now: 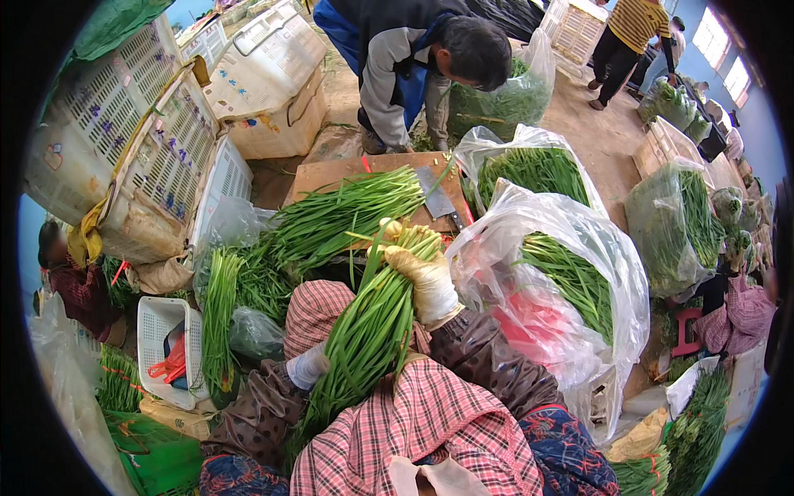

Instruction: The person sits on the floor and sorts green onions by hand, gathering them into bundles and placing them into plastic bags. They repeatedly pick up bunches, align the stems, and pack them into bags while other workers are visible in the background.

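Note:
My right hand [425, 279], in a cream glove with a wrapped wrist, is closed around the pale stem ends of a large bundle of green garlic chives [372, 322], whose leaves hang down towards my lap. My left hand [310, 366], in a whitish glove, is mostly hidden at the bundle's left side; its fingers do not show. Ahead, a pile of cut chives [353, 211] lies on a brown wooden board [335, 170] with a cleaver [436, 195] flat beside its stem ends.
Open plastic bags of chives [570, 279] stand at the right. At the left are a white plastic basket [146, 347], a loose chive bunch [220, 310] and stacked white crates [161, 161]. A person [403, 68] bends over beyond the board. Other people [633, 37] are farther off.

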Tool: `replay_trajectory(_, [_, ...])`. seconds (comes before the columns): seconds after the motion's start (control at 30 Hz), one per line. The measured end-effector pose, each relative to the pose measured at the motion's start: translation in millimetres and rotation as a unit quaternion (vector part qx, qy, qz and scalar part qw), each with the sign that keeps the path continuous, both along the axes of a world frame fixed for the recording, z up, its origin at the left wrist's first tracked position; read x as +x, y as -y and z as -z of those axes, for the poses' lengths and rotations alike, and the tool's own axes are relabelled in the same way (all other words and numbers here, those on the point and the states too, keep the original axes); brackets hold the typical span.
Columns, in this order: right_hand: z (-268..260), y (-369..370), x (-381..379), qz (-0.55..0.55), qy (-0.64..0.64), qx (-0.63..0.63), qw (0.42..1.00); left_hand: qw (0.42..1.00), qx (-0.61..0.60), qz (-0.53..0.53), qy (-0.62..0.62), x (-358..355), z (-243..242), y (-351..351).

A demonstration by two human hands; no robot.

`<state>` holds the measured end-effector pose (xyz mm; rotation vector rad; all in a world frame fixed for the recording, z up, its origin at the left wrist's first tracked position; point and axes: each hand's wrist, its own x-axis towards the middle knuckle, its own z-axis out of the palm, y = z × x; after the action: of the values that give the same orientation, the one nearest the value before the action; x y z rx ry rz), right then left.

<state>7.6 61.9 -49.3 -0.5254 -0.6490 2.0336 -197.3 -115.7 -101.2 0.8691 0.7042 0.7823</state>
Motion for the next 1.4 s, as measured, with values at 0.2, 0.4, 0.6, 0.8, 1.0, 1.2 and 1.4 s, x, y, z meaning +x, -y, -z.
replay_trajectory(0.2, [-1.9, -18.3, -1.7, 0.066, -0.006, -0.006, 0.998, 0.994, -0.102, -0.027, 0.014, 15.3, -8.7, 18.7])
replay_trajectory(0.4, [5.5, -24.5, -19.9, 0.086, -0.011, -0.018, 0.996, 0.992, -0.079, -0.061, -0.082, 35.7, -20.4, 41.1])
replay_trajectory(0.6, [-0.1, -30.1, -37.3, 0.078, -0.056, -0.007, 0.995, 0.972, -0.151, -0.147, -0.105, 25.2, -29.9, 36.3])
replay_trajectory(0.8, [20.4, -11.9, -48.2, 0.047, -0.119, -0.027, 0.991, 0.953, -0.199, -0.207, -0.098, -29.5, -6.7, 62.0])
replay_trajectory(1.0, [80.7, 35.0, -56.6, 0.011, -0.033, -0.138, 0.990, 0.937, 0.013, -0.013, -0.348, -15.9, 29.0, 139.8])
replay_trajectory(1.2, [104.9, 39.8, -52.5, -0.094, -0.095, -0.139, 0.981, 0.820, 0.084, 0.086, -0.560, -38.7, 31.6, 157.1])
replay_trajectory(1.4, [103.8, 29.8, -41.8, -0.143, -0.173, -0.182, 0.957, 0.661, 0.218, 0.136, -0.705, -44.6, 17.0, 145.6])
